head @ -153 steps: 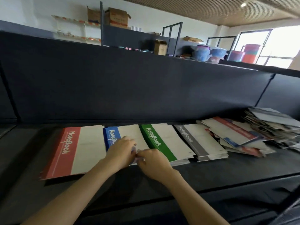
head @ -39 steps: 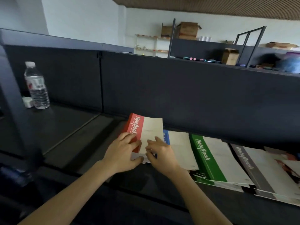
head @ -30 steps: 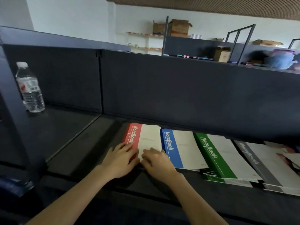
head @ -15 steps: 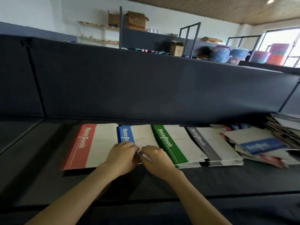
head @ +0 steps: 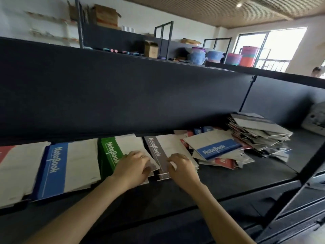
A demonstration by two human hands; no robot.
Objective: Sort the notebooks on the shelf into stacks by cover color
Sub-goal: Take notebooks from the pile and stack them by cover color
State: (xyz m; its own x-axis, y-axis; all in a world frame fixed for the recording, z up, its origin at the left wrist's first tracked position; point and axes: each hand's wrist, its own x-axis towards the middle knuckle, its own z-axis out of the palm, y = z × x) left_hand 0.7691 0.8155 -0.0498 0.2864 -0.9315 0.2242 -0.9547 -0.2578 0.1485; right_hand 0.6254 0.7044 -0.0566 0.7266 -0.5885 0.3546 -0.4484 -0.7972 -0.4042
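On the dark shelf (head: 228, 182), the red stack (head: 5, 152), blue stack (head: 54, 166), green stack (head: 109, 152) and grey stack (head: 156, 152) are lying side by side, the unsorted pile (head: 218, 148) just right of them. The left hand (head: 131, 167) is resting on the green stack's near right corner, the right hand (head: 183, 167) on the grey stack. Both hands' fingers (head: 146, 169) are bending; whether they are pinching a cover is unclear.

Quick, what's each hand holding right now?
Left hand: rests on the green-striped paper notebook stack; grip cannot be told.
Right hand: bent over the grey-striped paper notebook stack; grip cannot be told.
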